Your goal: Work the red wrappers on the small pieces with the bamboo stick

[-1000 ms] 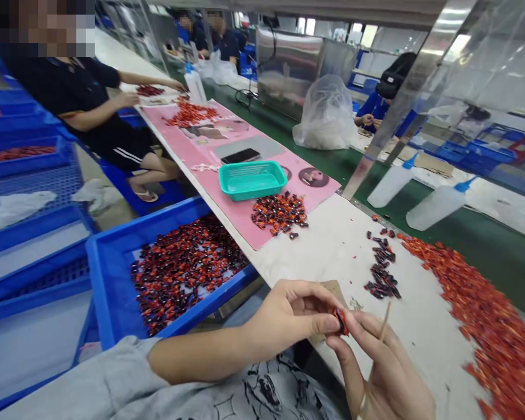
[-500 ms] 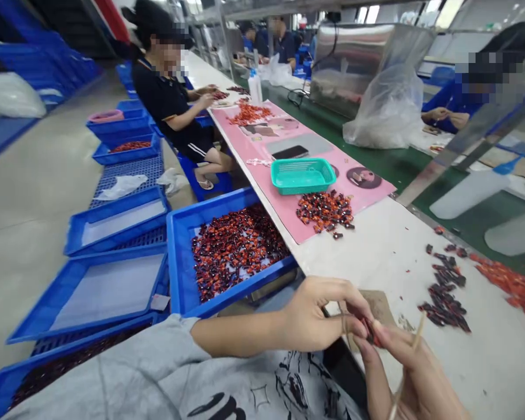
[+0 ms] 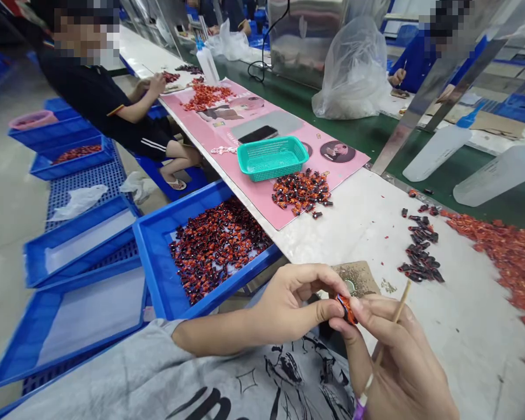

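My left hand [image 3: 295, 303] and my right hand [image 3: 391, 361] meet at the near edge of the white table [image 3: 367, 227], both pinching one small red and black piece [image 3: 345, 308] between their fingertips. My right hand also keeps a thin wooden stick [image 3: 396, 312] that points up and away. Just behind the hands a small brown card [image 3: 361, 277] lies on the table. A short row of dark pieces [image 3: 420, 254] lies beyond my right hand. Loose red pieces [image 3: 507, 256] spread along the right side.
A blue tray [image 3: 157, 268] full of red and black pieces stands left of the table, with more blue trays [image 3: 74, 291] beside it. On a pink mat [image 3: 262, 207] sit a teal basket [image 3: 272, 157], a phone [image 3: 258, 134] and a pile of pieces [image 3: 301, 191]. A seated person [image 3: 109, 105] works further along; white squeeze bottles [image 3: 437, 151] lie on the green belt.
The view has swung between left and right over the last second. Both hands stay together on the small piece, with the stick still in my right hand.
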`<action>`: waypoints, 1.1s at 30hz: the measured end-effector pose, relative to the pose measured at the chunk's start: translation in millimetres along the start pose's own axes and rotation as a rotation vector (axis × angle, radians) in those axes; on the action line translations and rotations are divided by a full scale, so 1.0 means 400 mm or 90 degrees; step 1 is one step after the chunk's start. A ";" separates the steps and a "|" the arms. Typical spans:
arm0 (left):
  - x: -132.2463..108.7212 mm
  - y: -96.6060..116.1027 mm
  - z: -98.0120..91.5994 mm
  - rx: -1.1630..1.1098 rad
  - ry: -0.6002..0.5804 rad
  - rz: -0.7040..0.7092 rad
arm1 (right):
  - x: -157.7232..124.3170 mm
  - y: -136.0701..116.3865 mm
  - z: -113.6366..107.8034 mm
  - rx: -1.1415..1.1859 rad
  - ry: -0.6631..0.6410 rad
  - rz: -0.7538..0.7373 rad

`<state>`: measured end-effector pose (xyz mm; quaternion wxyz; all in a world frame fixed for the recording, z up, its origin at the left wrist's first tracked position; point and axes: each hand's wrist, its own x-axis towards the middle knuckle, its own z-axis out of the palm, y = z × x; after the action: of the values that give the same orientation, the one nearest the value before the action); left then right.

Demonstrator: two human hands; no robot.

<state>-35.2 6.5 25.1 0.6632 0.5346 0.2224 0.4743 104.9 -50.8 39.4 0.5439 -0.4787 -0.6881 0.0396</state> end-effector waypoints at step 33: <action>0.090 -0.085 -0.102 0.515 0.095 0.382 | -0.033 0.103 -0.034 -0.084 -0.082 0.001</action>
<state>-38.6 58.7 -12.0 0.2198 0.7535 0.2714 0.5570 140.2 -44.0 11.8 0.4660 -0.5103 -0.7224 0.0249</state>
